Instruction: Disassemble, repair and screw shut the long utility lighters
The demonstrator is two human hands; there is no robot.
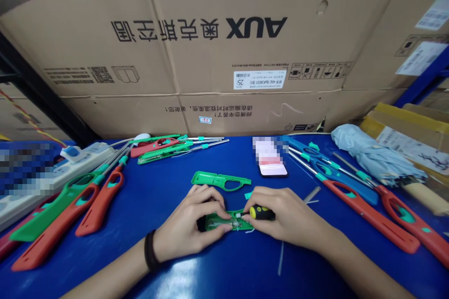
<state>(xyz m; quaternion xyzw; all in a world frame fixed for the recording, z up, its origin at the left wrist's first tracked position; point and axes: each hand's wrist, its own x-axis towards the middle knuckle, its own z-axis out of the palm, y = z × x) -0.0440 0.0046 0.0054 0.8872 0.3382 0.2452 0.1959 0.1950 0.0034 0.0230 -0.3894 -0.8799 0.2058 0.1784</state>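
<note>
It looks like a small workshop or repair bench set up in a storage area. A blue-covered desk carries red and green long-necked lighters, several alike, and an opened green casing half. A black-and-yellow screwdriver is in use there. A white power strip lies along the left edge. Behind the far edge stands a large AUX cardboard carton, printed upside down, between a black post and a blue post, like shelving uprights.

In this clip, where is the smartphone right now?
In the head view, the smartphone lies on the blue table, right of center, beyond the right hand and left of the blue lighters.
</note>
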